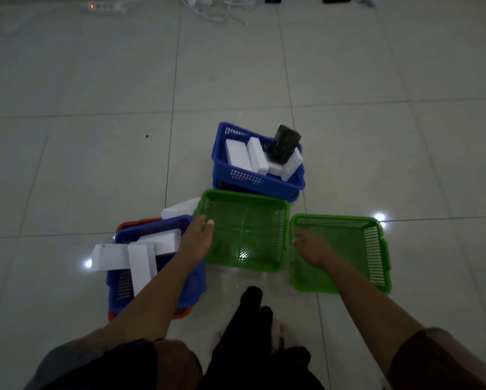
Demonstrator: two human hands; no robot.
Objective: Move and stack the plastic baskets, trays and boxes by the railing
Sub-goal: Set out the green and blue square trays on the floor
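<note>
A: Tile, pale grey and glossy, fills the floor (81, 164), with lamp glints near the baskets. What lies along the far edge?

B: A white power strip (106, 7) with a red light, then tangled white cables (216, 12). Dark shapes beyond them are cut off.

A: And the baskets, biggest first?

B: Near left, a blue basket (151, 277) of white boxes (140, 257) sits inside a red one (140, 222), only its rim showing. Farther off, a second blue basket (257, 184) holds white boxes and one dark box (284, 144), blurred. Two green trays lie in front: the middle tray (244, 229) and the right tray (340, 251), just beside each other.

A: The hands?

B: Left hand (196, 237) reaches over the blue basket's corner, thumb at the middle tray's left rim; the fingers are hidden beneath, so I cannot tell the grip. Right hand (310, 246) hovers over the right tray's left edge, fingers loosely bent, motion-blurred; contact is unclear.
</note>
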